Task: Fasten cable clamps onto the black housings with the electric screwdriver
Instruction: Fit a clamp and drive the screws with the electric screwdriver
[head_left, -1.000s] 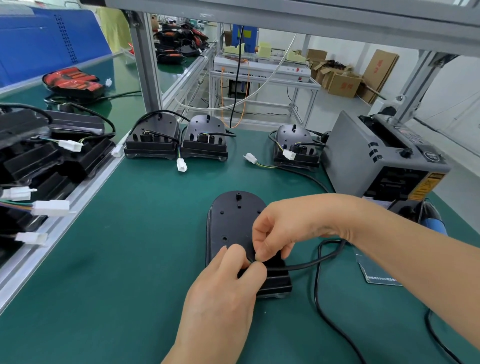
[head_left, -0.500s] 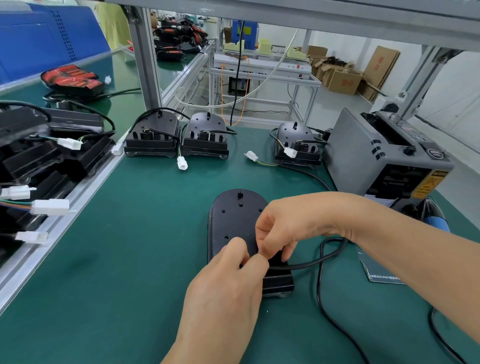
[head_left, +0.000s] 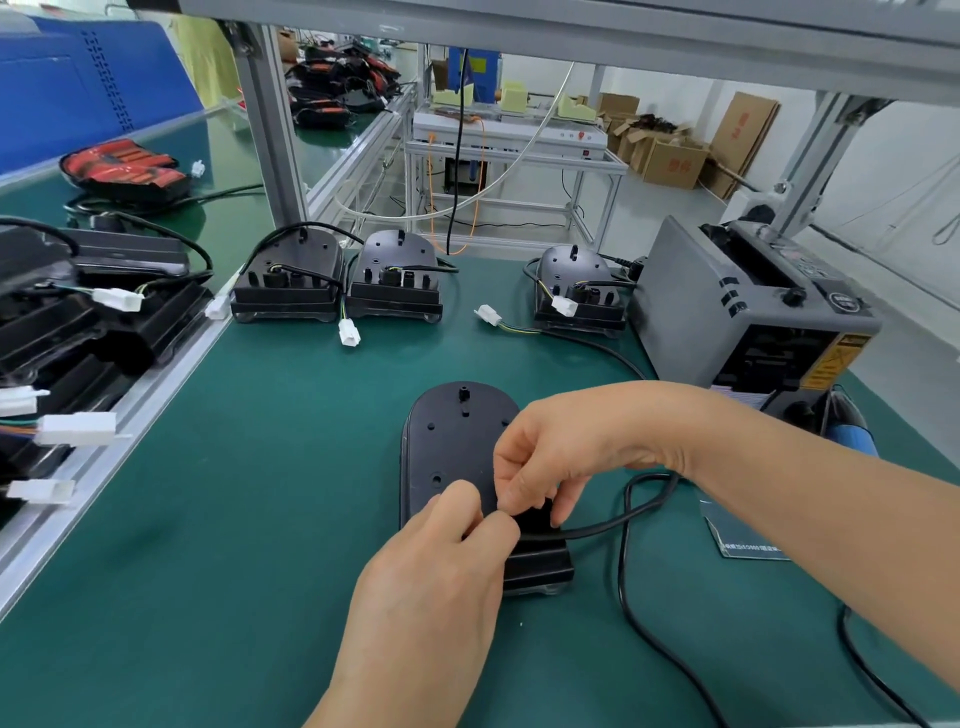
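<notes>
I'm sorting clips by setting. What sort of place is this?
Most likely a factory assembly line. A green-matted bench on an aluminium frame carries several identical black housings with wired white connectors. Another workbench stands behind, and cardboard boxes are piled on the floor beyond.

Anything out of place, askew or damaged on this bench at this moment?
Nothing stands out. The housing lies flat on the mat, the left hand and right hand pinching the cable at its near end. The slack loops loosely to the right. Three other housings stand along the back, none visibly damaged.
</notes>
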